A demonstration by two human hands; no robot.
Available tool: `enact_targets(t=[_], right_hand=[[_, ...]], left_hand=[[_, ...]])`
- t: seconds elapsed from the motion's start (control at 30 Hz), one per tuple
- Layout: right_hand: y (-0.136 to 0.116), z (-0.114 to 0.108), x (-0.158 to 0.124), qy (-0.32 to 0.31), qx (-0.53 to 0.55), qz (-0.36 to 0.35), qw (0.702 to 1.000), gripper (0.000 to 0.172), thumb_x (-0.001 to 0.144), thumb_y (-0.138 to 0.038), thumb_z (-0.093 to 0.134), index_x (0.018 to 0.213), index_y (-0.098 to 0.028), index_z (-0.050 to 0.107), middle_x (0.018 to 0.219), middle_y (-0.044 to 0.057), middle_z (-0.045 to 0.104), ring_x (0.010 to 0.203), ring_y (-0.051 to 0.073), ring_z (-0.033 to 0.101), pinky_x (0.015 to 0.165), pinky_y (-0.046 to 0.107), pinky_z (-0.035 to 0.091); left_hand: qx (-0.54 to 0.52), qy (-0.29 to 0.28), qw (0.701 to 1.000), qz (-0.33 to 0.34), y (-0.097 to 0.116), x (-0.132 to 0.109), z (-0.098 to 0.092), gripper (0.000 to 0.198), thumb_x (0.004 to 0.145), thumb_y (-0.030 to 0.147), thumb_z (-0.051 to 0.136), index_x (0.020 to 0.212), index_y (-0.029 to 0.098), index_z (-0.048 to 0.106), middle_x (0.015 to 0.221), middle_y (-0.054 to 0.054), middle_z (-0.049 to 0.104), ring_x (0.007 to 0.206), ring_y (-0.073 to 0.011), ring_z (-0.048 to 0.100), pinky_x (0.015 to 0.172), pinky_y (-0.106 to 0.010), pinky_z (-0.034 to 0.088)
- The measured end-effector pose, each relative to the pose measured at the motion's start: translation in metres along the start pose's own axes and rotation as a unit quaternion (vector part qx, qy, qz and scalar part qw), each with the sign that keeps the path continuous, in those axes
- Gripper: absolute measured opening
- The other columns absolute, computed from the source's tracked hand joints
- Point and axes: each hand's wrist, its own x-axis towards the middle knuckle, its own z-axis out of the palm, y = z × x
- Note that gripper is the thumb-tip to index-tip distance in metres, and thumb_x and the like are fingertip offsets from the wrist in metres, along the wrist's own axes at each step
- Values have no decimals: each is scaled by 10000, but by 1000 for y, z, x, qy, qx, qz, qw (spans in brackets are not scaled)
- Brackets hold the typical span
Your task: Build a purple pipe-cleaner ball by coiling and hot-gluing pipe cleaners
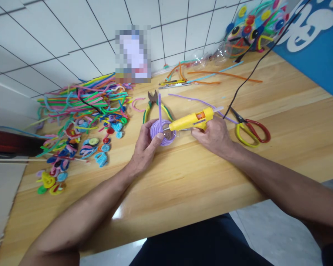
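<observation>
My left hand [148,144] holds a coil of purple pipe cleaner [155,129] between thumb and fingers, and one end of it sticks straight up. The coil is ring-shaped, with its hollow middle facing me. In my right hand [215,136] is a yellow hot glue gun [190,120], fingers wrapped round its handle. Its nozzle points left and meets the coil near my left thumb; whether glue is coming out I cannot tell. Behind the coil lie pliers [153,98] with green and yellow handles, their jaws pointing away from me.
Scissors [246,129] with red and yellow handles lie right of my right hand. A loose purple pipe cleaner [194,98] stretches behind the glue gun. Piles of coloured pipe cleaners [86,99] cover the left. A black cord [255,68] crosses the right side. Pens [172,83] lie near the wall.
</observation>
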Motion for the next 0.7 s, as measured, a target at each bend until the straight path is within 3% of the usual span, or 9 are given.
enact_targets(t=[0.7], right_hand=[[-1,-1,2,-2,-6,6,1000,214,708,-139,632,735,-274,469,679,7,605,677,216,606,658,345,486]], left_hand=[[21,-11,1000,11,-1,-1,-2,521,1054,576,663,1439,251,530,1393,-99,689,1274,-249,674,1149,-438,556]])
